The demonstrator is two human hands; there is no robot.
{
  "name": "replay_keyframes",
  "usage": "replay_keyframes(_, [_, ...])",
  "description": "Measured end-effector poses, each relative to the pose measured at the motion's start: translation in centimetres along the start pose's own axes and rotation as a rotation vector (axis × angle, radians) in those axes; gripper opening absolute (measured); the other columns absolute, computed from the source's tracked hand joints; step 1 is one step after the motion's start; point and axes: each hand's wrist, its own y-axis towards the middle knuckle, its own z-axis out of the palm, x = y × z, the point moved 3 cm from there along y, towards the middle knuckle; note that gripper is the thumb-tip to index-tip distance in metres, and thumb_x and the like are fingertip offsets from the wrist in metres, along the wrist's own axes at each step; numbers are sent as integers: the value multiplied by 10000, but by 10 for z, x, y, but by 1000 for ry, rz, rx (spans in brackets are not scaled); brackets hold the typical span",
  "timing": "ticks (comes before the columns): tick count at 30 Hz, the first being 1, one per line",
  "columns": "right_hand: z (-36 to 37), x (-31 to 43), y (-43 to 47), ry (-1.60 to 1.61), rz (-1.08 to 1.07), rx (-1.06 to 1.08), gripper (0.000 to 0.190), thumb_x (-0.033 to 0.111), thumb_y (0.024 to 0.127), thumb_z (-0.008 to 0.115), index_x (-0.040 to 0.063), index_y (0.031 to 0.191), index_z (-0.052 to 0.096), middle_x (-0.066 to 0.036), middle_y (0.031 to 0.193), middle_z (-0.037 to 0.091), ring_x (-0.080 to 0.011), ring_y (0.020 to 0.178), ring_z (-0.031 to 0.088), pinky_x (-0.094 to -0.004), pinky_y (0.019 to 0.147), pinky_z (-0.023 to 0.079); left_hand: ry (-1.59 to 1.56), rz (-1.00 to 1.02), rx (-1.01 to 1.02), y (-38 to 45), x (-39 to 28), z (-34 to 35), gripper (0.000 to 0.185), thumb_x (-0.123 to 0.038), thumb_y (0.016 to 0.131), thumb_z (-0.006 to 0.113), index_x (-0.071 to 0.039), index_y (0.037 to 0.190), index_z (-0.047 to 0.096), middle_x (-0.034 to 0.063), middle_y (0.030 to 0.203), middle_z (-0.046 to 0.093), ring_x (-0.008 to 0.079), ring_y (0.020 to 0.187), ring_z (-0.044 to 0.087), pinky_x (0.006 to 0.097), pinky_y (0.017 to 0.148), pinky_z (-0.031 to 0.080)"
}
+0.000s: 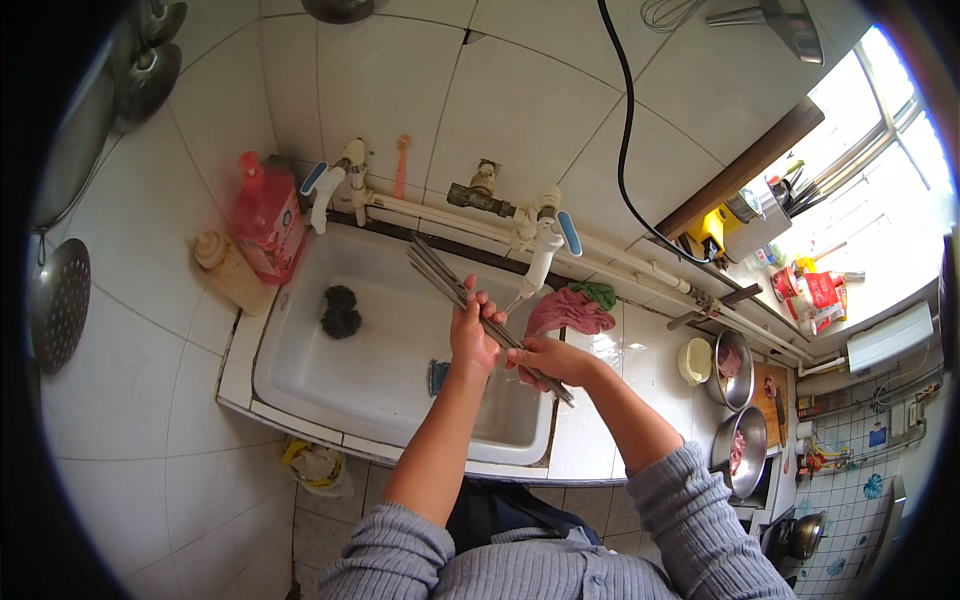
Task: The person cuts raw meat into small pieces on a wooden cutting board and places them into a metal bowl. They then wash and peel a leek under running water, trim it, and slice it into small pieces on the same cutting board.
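Note:
A bundle of thin, long metal sticks point(442, 271), perhaps skewers or chopsticks, slants across the right half of a white ceramic sink point(375, 405). My left hand point(475, 330) grips the bundle near its middle, just below the white tap point(541, 259), where water runs onto the hand. Lower down the bundle, my right hand point(551, 361) is closed around it near the lower right end. A dark scouring pad point(341, 312) lies in the sink at the left. Partly behind my left forearm is a small blue pad point(438, 377) on the sink's bottom.
A pink cloth point(574, 311) lies right of the sink. Further right stand metal bowls with raw meat point(739, 450) and a cutting board point(766, 401) with a knife. A pink detergent jug point(268, 225) and a squeeze bottle point(231, 274) stand left. A second tap point(324, 191) overhangs the sink's left corner.

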Motion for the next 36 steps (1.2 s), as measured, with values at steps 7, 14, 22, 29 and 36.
replay_keyframes(7, [8,4,-17,7,83,-139,397,418,908,453,58,743,482,34,534,364,-73,416,312,-235,368,251,-48,-217,-272,36,-1,-2,260,-407,899,475,-177,779,470,-70,598,369,65,502,335,219,476,338])
replay_keyframes(14, [5,-4,-60,8,223,-64,399,417,911,445,68,720,484,38,519,338,-71,417,272,-234,372,224,-228,-190,-120,90,-38,-75,355,-510,864,466,-159,911,493,-26,717,479,95,621,455,247,569,404])
replay_keyframes(22, [-6,-22,-56,128,138,-103,407,419,899,474,62,704,480,38,526,341,-71,409,268,-230,364,214,-44,-247,-293,2,-12,-87,1033,-775,721,358,-146,1410,-86,97,1486,-29,276,1368,12,538,1055,8])
replay_keyframes(29, [0,-8,-12,-279,21,-230,359,338,873,541,19,710,557,-14,585,502,-107,455,453,-262,420,355,-191,-223,34,-3,24,-48,220,-294,946,403,-142,1010,549,-50,910,597,106,851,566,345,803,449])
replay_keyframes(36, [-13,103,-77,103,-584,-792,392,178,917,473,-16,1256,442,-67,924,605,-108,731,554,-252,648,457,17,18,-240,18,5,-29,240,-260,914,488,-117,1106,481,5,1152,558,144,1046,528,349,867,413])
